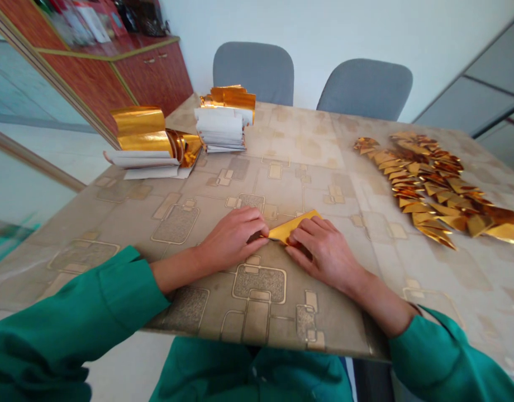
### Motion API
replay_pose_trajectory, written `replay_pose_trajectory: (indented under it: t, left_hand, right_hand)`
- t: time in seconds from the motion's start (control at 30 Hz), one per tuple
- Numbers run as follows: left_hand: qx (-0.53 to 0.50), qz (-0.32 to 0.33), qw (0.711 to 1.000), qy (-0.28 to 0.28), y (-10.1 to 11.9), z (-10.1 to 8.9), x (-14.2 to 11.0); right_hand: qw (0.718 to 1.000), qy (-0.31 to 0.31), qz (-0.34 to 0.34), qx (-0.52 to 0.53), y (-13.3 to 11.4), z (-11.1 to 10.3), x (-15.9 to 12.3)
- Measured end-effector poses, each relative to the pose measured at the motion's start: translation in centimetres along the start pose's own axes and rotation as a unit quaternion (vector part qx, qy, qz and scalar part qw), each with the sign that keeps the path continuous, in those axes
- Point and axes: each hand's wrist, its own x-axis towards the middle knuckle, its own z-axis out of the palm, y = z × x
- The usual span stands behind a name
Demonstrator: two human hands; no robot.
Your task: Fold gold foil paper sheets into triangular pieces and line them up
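Between my hands, low over the near part of the table, is a folded piece of gold foil paper (284, 230), narrowing to a point at its left. My left hand (235, 233) pinches the pointed left end with thumb and fingertips. Curled over the right part of the same paper is my right hand (324, 247), its fingers closed on it and covering some of its lower edge. The far corner of the paper sticks out beyond the right knuckles.
Folded gold pieces (424, 184) lie in curved rows at the right. At the back left are a stack of white-backed gold sheets (221, 131) and a curled gold sheet on white paper (142, 128). Two grey chairs (253, 70) stand behind the patterned table (299, 184).
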Motion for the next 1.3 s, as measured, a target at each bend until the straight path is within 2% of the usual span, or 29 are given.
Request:
replay_pose_trajectory:
  t: [0.3, 0.6, 0.97, 1.3]
  left_hand:
    - [-0.03, -0.047, 0.998, -0.004, -0.3, -0.4, 0.1]
    - [0.003, -0.086, 0.996, 0.011, -0.3, 0.2, 0.7]
    - [0.022, -0.103, 0.994, 0.025, 0.0, 0.6, 0.8]
    - [0.048, -0.103, 0.993, 0.034, -0.2, 0.7, 0.6]
  right_hand:
    - [0.997, 0.012, 0.059, 0.053, 0.2, 0.9, 0.4]
    - [0.994, 0.052, 0.095, 0.019, -0.2, 2.0, 0.7]
    - [0.991, 0.063, 0.115, -0.001, -0.5, 2.5, 0.7]
    - [0.99, 0.046, 0.134, 0.013, -0.6, 2.5, 0.9]
